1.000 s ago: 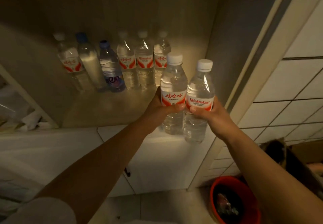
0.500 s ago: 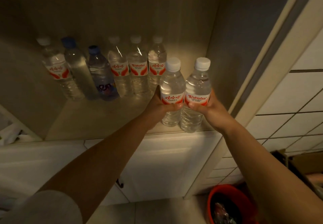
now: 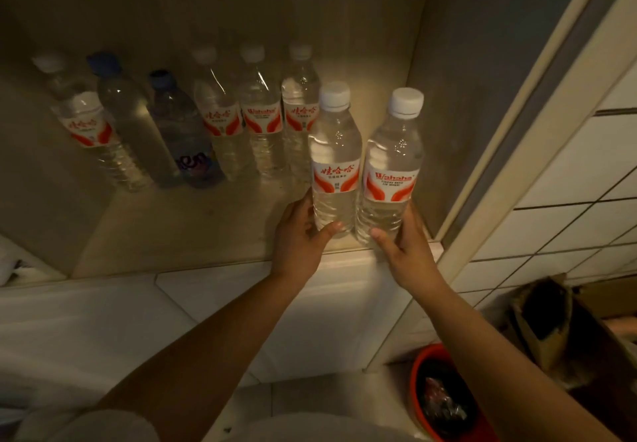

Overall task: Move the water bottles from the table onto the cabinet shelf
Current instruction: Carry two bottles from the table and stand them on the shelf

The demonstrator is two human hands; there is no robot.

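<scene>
Head view: the left hand (image 3: 303,231) gripped the low waist of one bottle (image 3: 335,162) and the right hand (image 3: 403,238) another bottle (image 3: 391,169), both upright at the front right of the cabinet shelf (image 3: 193,231), seemingly resting on it. Full and smooth, they likely felt weighty and slippery; the ribbed part below the label gives purchase. Six more bottles (image 3: 241,121) stood behind, making eight.
</scene>
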